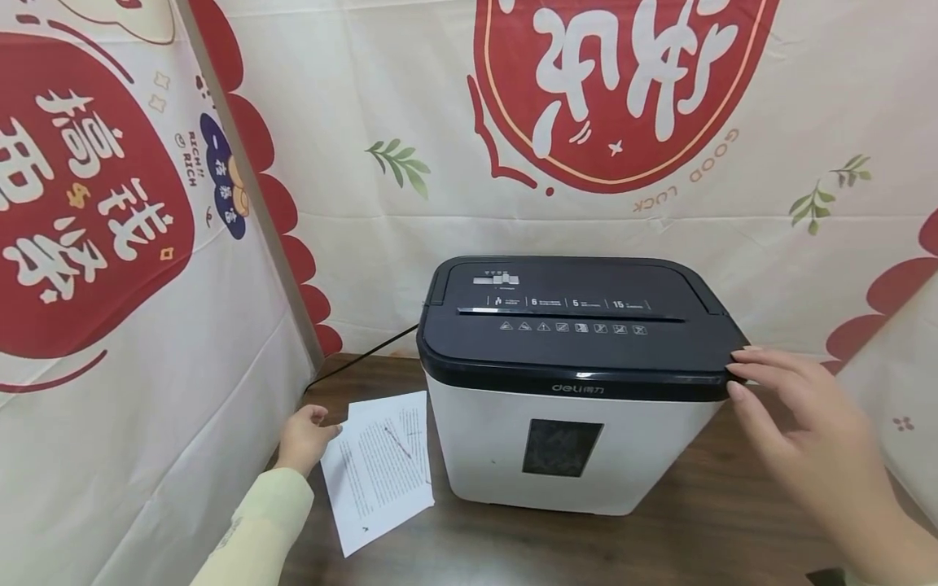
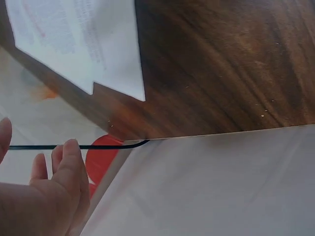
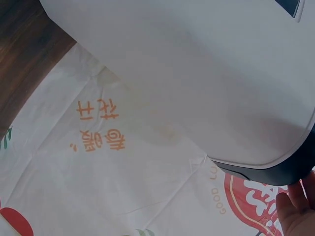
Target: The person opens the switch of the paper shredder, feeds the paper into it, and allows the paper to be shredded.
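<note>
A paper shredder stands upright on the wooden floor, with a black lid, a white bin and a small dark window in front. A feed slot runs across its top. My right hand touches the lid's front right corner with its fingertips; the right wrist view shows the fingers at that black rim. Overlapping printed sheets lie on the floor left of the bin. Beside their left edge hovers my left hand, fingers loosely bent, with nothing held in the left wrist view.
A black cord runs from behind the shredder to the left corner. Printed white cloth walls enclose the back and both sides. Brown wooden floor extends in front of the bin.
</note>
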Available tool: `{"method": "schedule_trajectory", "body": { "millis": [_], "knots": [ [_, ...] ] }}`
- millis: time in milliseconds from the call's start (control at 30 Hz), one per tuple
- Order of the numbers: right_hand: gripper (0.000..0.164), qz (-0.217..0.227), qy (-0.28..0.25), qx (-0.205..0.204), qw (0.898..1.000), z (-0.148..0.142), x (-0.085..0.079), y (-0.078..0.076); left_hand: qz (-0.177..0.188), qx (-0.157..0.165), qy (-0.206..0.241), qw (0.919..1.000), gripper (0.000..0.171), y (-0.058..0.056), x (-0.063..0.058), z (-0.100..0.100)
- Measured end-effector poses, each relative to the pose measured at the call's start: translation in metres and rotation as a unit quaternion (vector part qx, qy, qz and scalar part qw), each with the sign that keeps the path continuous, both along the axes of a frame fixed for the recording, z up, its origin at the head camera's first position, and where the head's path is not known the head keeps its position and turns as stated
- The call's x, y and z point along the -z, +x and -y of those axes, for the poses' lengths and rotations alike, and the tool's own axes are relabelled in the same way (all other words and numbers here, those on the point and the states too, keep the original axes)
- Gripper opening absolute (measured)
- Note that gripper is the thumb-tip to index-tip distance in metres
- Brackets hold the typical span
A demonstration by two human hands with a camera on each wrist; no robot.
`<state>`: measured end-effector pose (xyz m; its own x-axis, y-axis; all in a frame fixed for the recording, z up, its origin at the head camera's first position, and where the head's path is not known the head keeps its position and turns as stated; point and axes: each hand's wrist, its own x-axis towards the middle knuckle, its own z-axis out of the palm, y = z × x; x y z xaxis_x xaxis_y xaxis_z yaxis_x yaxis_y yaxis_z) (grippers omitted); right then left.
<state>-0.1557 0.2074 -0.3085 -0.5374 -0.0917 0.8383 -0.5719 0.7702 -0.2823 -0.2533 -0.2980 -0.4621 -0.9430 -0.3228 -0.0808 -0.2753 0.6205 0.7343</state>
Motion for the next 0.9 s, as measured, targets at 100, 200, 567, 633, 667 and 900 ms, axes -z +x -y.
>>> {"method": "schedule_trajectory", "body": {
  "millis": [100,200,567,633,667,900],
  "knots": [
    [0.036,0.0,-0.003,0.003,1.0,0.0,0.0,0.001,0.004,0.014,-0.028,0.9995,0.045,-0.003,0.005,0.0],
    [0.044,0.0,-0.003,0.006,1.0,0.0,0.0,0.001,0.003,0.031,-0.052,0.9982,0.047,-0.004,0.009,0.001],
    [0.054,-0.001,0.005,-0.009,1.0,0.0,0.0,0.0,0.053,0.078,-0.101,0.9903,0.067,-0.016,0.039,0.011],
    [0.06,-0.001,0.006,-0.008,1.0,0.001,0.0,0.0,0.055,0.089,-0.121,0.9871,0.071,-0.018,0.045,0.013],
    [0.061,-0.002,0.006,-0.007,1.0,0.001,0.0,0.0,0.057,0.093,-0.131,0.9854,0.072,-0.019,0.047,0.014],
    [0.052,-0.01,-0.001,0.001,1.0,0.002,0.002,-0.001,0.078,0.093,-0.16,0.9796,0.074,-0.021,0.058,0.018]
  ]
}}
